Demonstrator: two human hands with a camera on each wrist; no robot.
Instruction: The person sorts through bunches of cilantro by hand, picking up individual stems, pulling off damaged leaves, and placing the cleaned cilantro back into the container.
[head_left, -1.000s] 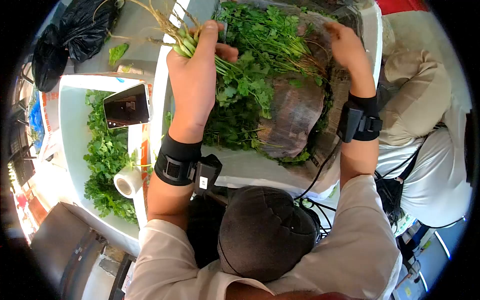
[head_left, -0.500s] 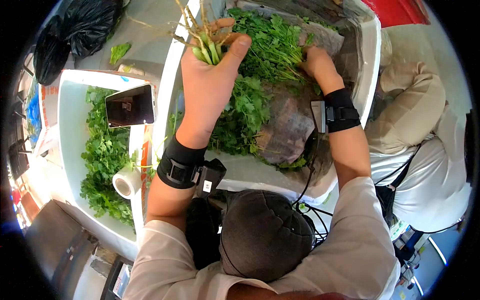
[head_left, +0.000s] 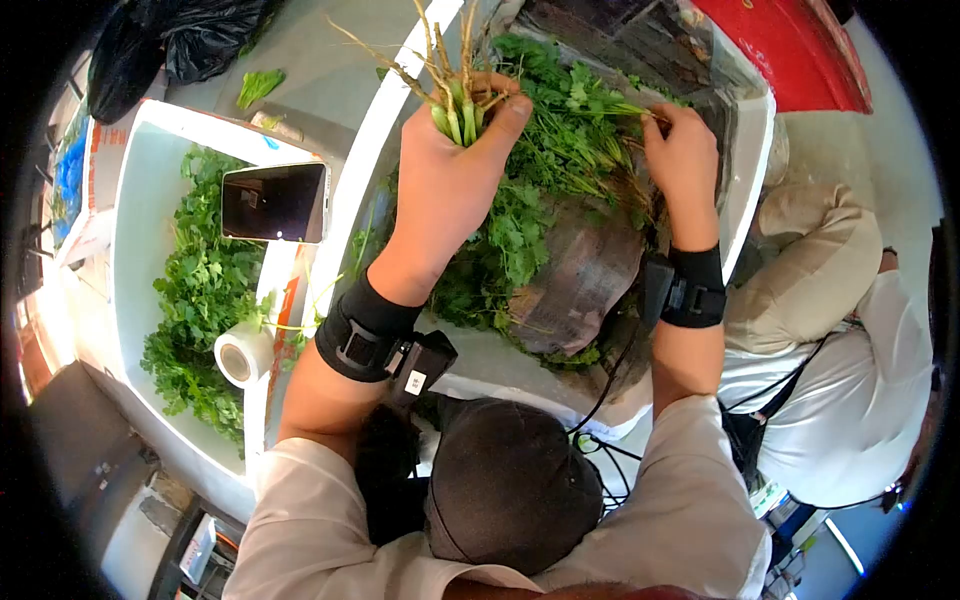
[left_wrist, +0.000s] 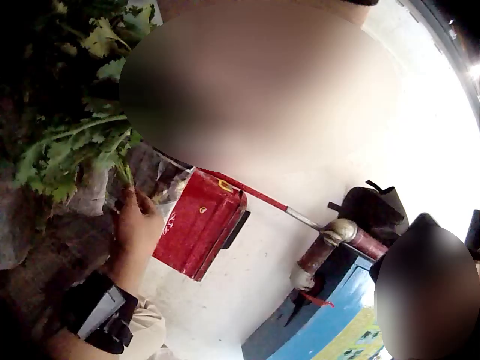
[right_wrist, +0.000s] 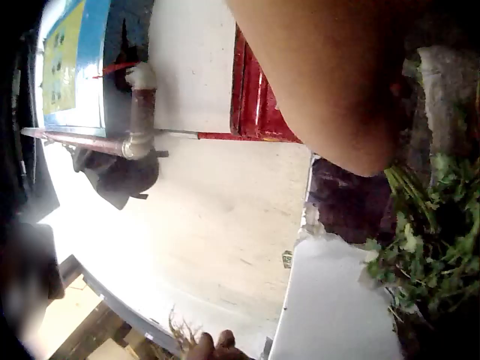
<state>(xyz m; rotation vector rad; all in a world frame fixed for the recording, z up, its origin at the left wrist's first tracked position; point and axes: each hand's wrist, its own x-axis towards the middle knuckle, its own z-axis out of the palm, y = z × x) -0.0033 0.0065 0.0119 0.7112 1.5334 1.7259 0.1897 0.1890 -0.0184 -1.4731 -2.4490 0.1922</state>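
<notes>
In the head view my left hand (head_left: 450,200) grips a bunch of cilantro (head_left: 462,105) around its stems, pale roots pointing up and leaves hanging down into a white foam box (head_left: 745,215). My right hand (head_left: 685,165) pinches a few cilantro stems (head_left: 622,105) between thumb and fingertips over the right side of that box. Beneath the hands lies a pile of loose cilantro (head_left: 545,125) beside damp brownish wrapping (head_left: 575,280). The left wrist view shows the right hand (left_wrist: 139,229) with a leafy sprig (left_wrist: 124,165) at its fingertips.
To the left stands a second foam box (head_left: 150,130) with more cilantro (head_left: 200,290). A phone (head_left: 275,203) and a plastic roll (head_left: 243,355) rest along its edge. Farther off are a red box (head_left: 790,55) and black bags (head_left: 205,45). Another person (head_left: 840,400) is close on the right.
My left hand has shifted right with its bunch, whose roots swung from up-left to nearly upright. The right hand dipped to the pile's stems, then drew back right, pinching a few.
</notes>
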